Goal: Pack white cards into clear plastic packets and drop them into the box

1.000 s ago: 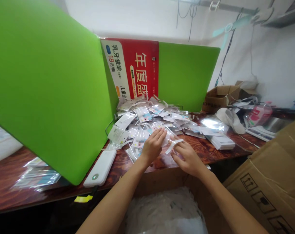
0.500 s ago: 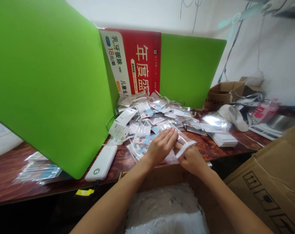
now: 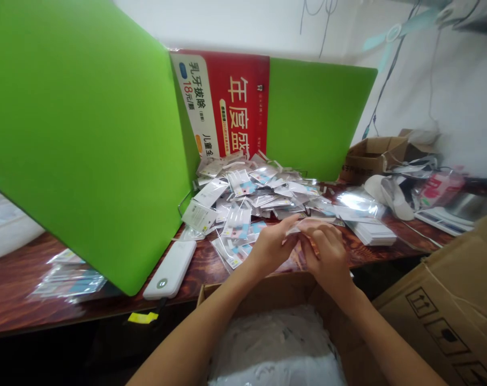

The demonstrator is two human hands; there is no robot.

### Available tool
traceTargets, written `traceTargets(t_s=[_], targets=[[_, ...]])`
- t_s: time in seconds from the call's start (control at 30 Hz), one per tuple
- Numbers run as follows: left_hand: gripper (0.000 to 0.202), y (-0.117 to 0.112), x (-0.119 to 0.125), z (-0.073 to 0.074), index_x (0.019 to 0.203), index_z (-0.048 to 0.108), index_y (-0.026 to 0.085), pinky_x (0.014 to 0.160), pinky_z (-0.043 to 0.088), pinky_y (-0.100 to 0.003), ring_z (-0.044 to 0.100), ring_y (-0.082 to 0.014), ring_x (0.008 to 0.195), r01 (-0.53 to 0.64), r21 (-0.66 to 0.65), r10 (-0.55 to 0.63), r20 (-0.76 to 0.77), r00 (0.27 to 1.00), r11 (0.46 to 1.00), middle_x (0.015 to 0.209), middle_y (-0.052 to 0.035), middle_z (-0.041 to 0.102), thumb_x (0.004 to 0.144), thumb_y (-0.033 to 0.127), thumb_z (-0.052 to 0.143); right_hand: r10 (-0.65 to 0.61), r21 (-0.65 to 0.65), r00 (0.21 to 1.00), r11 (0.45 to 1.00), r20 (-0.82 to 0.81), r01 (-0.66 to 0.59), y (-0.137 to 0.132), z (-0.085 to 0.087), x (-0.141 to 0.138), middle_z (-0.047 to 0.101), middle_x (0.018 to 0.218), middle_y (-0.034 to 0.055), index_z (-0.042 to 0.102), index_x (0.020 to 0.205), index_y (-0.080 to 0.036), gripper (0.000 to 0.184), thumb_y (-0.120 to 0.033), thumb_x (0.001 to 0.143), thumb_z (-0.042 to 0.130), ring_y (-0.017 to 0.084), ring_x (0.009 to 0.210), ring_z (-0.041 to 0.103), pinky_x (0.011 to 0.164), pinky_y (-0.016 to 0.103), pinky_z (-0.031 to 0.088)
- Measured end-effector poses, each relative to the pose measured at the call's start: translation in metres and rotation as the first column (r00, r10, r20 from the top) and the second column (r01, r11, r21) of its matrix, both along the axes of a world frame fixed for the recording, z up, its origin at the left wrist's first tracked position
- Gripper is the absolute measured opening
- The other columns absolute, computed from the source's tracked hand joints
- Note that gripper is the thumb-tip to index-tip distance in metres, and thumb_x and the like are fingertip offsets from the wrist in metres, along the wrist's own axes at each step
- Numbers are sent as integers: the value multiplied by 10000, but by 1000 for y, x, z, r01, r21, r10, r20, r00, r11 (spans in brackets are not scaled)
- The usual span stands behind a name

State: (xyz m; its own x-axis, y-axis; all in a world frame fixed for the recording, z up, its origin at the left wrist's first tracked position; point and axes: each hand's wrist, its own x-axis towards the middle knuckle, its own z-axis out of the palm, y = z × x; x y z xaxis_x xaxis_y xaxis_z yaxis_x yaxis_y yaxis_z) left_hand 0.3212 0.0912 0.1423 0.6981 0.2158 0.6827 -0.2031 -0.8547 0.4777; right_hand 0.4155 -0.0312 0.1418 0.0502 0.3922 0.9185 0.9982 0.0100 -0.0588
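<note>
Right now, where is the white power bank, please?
In the head view, the power bank lies left of the packet pile, beside the left green panel.

A heap of packets (image 3: pixel 259 200) is lying on the bench (image 3: pixel 10 297), right of a side panel (image 3: pixel 94 150) and before a rear panel (image 3: pixel 315 115), a poster (image 3: pixel 229 107) standing between the two. A power bank (image 3: pixel 171 269) is resting left of the heap; more packets (image 3: pixel 72 281) are lying left of the side panel. To the heap's right, a card stack (image 3: pixel 372 234) is sitting, a cap (image 3: pixel 390 197) and bottle (image 3: pixel 442 187) lying farther right. An open carton (image 3: pixel 267 294) is standing before the bench, a large carton (image 3: pixel 448 300) to its right.
</note>
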Motion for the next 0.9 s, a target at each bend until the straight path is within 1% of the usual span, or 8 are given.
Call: traceTargets(t_s=[0.13, 0.23, 0.37, 0.47, 0.53, 0.67, 0.8, 0.9], targets=[[371, -11, -9, 18, 1215, 572, 153, 889, 515, -326, 648, -207, 1004, 140, -228, -143, 3, 990, 964, 1127, -93, 684, 854, 234, 583, -42, 94, 995, 994, -91, 50, -6, 9, -5, 674, 876, 58, 613, 1003, -193, 130, -161, 907, 531, 206, 835, 621, 759, 341, 478], [317, -15, -12, 26, 1147, 607, 129, 846, 517, -321, 645, -195, 936, 199, -399, -219, -5, 976, 895, 1036, -92, 698, 882, 286, 532, -66, 84, 970, 993, -236, 88, -10, 13, -9, 688, 894, 50, 635, 999, -199, 147, -221, 919, 515, 195, 818, 636, 726, 316, 490], [275, -9, -9, 23, 1092, 632, 130, 898, 487, -314, 615, -193, 1023, 247, -581, -284, 27, 958, 776, 1097, -99, 677, 896, 260, 489, -20, -5, 940, 1000, -341, 19, -9, 11, -10, 707, 896, 48, 654, 934, -194, 159, -251, 913, 507, 192, 812, 650, 728, 310, 486], [248, 0, -4, 15, 1063, 640, 133, 877, 492, -310, 623, -192, 997, 239, -628, -317, -12, 949, 741, 1072, -95, 685, 883, 232, 501, -38, -76, 941, 997, -335, 14, -3, 4, -8, 706, 911, 51, 651, 931, -199, 155, -259, 908, 510, 206, 846, 640, 764, 331, 461], [233, 5, -1, 9, 1033, 651, 126, 875, 489, -313, 629, -195, 976, 181, -605, -274, -65, 960, 775, 1036, -93, 696, 874, 213, 504, -112, -131, 952, 988, -286, 77, 1, -2, -5, 696, 946, 61, 651, 987, -202, 173, -273, 907, 515, 227, 883, 616, 791, 354, 429], [218, 7, 5, 3, 959, 669, 122, 881, 469, -303, 632, -198, 950, 28, -464, -139, -206, 969, 885, 980, -84, 704, 853, 168, 485, -246, -220, 955, 953, -164, 207, 6, -14, 1, 671, 941, 69, 658, 1081, -204, 225, -265, 911, 524, 239, 883, 554, 792, 361, 374], [220, 4, 7, 1, 859, 665, 139, 814, 464, -275, 629, -187, 871, -15, -309, -97, -344, 934, 951, 883, -54, 700, 824, 129, 448, -242, -279, 967, 937, -82, 211, 8, -20, 7, 655, 915, 66, 684, 1006, -202, 191, -220, 918, 516, 225, 868, 521, 771, 338, 358], [211, 2, 6, 0, 787, 642, 146, 724, 458, -261, 609, -183, 791, -44, -234, -58, -412, 909, 971, 794, -36, 676, 813, 144, 432, -228, -324, 973, 924, -38, 204, 7, -21, 9, 652, 896, 69, 680, 980, -180, 183, -186, 917, 508, 221, 861, 515, 760, 329, 355]])
